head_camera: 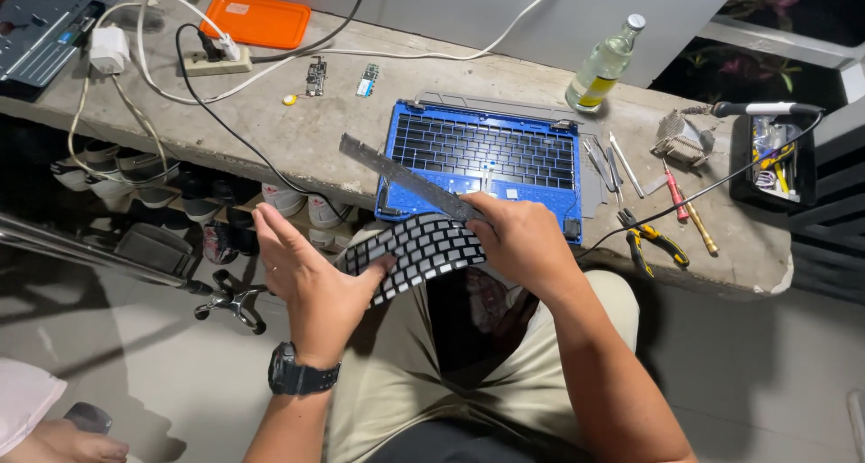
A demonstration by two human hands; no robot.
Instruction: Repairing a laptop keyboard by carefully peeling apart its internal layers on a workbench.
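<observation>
Head view is showing the person sitting in beige trousers [405, 382], with the left hand [311, 278], a black wristwatch [297, 376] on its wrist, pressing its thumb onto the near left edge of a flexible black keyboard sheet with pale square key backs [423, 249], the other fingers lying spread and released beside it. The right hand [523, 242] is gripping the sheet's right end, its fingers clenched there and also pinching the near end of a long grey metal strip [405, 177] that is slanting up to the left over the lap. The sheet is hanging above the knees, just in front of the desk's edge [297, 130]. Beyond it, a blue laptop shell with an empty key grid [482, 157] is lying flat on the concrete desk. Yellow-handled pliers [653, 242] and thin screwdrivers [622, 166] are resting to its right. Farther back, a clear glass bottle [604, 64], an orange rectangular tray [255, 20] and a white power strip [216, 62] are standing near the wall.
</observation>
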